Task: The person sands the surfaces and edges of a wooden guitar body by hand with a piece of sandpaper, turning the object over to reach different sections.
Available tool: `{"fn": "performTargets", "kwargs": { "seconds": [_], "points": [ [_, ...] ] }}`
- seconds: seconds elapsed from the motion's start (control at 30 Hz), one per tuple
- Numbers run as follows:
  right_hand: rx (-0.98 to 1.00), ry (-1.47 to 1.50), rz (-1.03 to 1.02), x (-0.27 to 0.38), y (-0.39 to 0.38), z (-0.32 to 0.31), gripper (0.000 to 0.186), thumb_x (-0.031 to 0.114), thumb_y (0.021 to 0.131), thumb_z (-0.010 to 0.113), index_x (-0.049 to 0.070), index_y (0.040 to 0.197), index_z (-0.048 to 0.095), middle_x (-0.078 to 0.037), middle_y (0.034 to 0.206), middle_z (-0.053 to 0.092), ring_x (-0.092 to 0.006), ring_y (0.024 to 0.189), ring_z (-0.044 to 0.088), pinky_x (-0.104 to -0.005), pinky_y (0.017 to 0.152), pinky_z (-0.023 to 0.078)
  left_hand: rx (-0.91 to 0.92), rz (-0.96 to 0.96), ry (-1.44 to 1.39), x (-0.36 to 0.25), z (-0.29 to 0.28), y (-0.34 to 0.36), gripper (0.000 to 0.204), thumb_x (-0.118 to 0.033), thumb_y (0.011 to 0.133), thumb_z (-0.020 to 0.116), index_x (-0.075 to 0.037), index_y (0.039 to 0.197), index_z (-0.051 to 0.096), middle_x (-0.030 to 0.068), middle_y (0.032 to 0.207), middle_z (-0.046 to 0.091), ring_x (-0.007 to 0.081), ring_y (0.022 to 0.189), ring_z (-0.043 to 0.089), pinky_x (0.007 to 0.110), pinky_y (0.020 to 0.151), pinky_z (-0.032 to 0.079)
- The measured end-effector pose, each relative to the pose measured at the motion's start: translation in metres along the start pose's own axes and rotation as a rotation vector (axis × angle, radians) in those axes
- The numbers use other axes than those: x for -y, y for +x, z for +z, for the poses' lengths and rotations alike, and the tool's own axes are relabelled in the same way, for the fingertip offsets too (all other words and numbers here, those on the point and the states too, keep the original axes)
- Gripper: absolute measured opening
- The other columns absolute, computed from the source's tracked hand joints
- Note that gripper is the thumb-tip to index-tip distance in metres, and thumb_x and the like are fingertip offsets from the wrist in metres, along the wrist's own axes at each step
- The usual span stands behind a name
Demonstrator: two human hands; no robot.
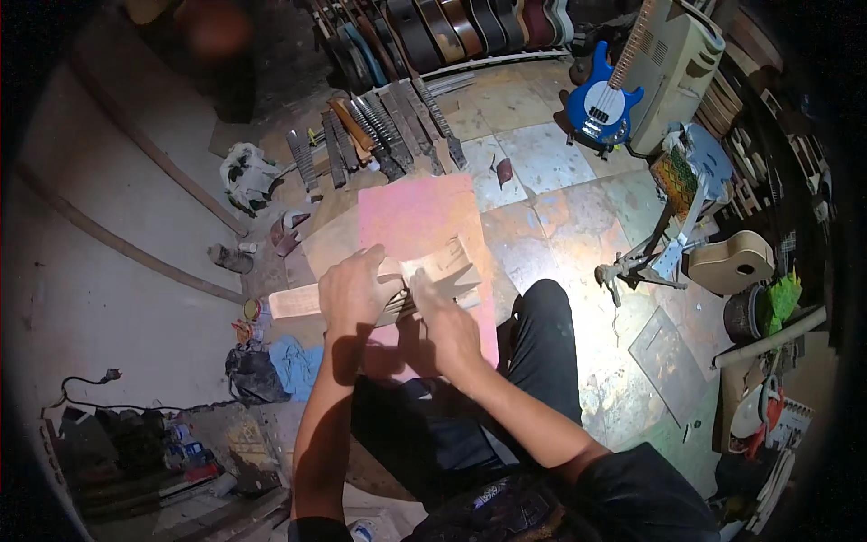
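A pale wooden piece (293,303), long at its left end and wider, with notched shapes, at its right, lies across a pink board (411,203) in front of me. My left hand (352,289) grips it from above with bent fingers. My right hand (442,321) is closed on the wood just right of it, fingers near its middle, slightly blurred; whether it also holds something small is unclear. My dark-trousered knee rises right of the board.
Several guitar necks (379,131) lie beyond the board, below racked guitar bodies (433,32). A blue bass (601,108) leans upper right. A stand (623,271) and an acoustic body (731,257) are right. Plastic bags (248,176), cloths (293,361) and cans line the left.
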State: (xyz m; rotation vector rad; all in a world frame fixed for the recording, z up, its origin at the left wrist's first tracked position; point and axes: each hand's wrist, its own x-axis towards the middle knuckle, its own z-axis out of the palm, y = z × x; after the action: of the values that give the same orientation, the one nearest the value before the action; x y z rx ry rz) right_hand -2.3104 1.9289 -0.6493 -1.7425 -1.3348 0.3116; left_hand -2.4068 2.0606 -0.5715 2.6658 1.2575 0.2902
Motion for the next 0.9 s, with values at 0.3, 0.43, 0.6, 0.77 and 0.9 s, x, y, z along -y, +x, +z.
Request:
{"fn": "performTargets", "kwargs": {
  "seconds": [0.3,0.43,0.6,0.77,0.9],
  "points": [
    [0.019,-0.069,0.032,-0.007,0.011,0.000,0.066,-0.008,0.085,0.048,0.003,0.150,0.050,-0.027,0.136,0.062,-0.0465,0.098,0.069,-0.0518,0.086,0.056,0.065,-0.009,0.040,-0.003,-0.003,0.005,0.035,-0.041,0.075,0.077,-0.011,0.092,0.071,0.0173,0.093,0.073,0.0408,0.087,0.070,0.050,0.074,0.053],
    [0.181,-0.019,0.161,-0.008,0.006,0.000,0.064,-0.006,0.086,0.049,0.004,0.149,0.051,-0.024,0.147,0.054,-0.0472,0.112,0.065,-0.0492,0.095,0.055,0.022,-0.035,0.006,-0.002,0.004,0.000,0.036,-0.042,0.074,0.078,-0.012,0.094,0.073,0.0168,0.094,0.074,0.0406,0.087,0.070,0.050,0.074,0.053],
    [0.279,-0.125,0.302,0.000,0.030,-0.010,0.066,-0.002,0.085,0.051,0.005,0.151,0.049,-0.022,0.156,0.048,-0.0467,0.123,0.061,-0.0472,0.102,0.053,0.055,-0.032,0.052,-0.006,0.003,0.002,0.036,-0.042,0.074,0.079,-0.013,0.094,0.072,0.0156,0.094,0.074,0.0397,0.089,0.070,0.050,0.074,0.053],
    [-0.036,-0.114,-0.061,0.000,-0.009,-0.002,0.059,-0.002,0.089,0.051,-0.003,0.148,0.048,-0.026,0.140,0.061,-0.0438,0.095,0.071,-0.0500,0.080,0.058,0.018,-0.052,0.014,-0.004,-0.001,0.001,0.036,-0.043,0.075,0.078,-0.012,0.093,0.071,0.0152,0.092,0.073,0.0390,0.088,0.070,0.050,0.074,0.053],
    [0.181,-0.228,0.240,-0.006,0.032,-0.005,0.059,-0.002,0.088,0.052,0.003,0.147,0.053,-0.020,0.158,0.046,-0.0422,0.114,0.066,-0.0472,0.090,0.058,0.022,-0.062,0.081,-0.008,0.010,0.001,0.037,-0.043,0.075,0.077,-0.012,0.092,0.071,0.0147,0.093,0.073,0.0392,0.088,0.070,0.050,0.075,0.052]
  ]
}}
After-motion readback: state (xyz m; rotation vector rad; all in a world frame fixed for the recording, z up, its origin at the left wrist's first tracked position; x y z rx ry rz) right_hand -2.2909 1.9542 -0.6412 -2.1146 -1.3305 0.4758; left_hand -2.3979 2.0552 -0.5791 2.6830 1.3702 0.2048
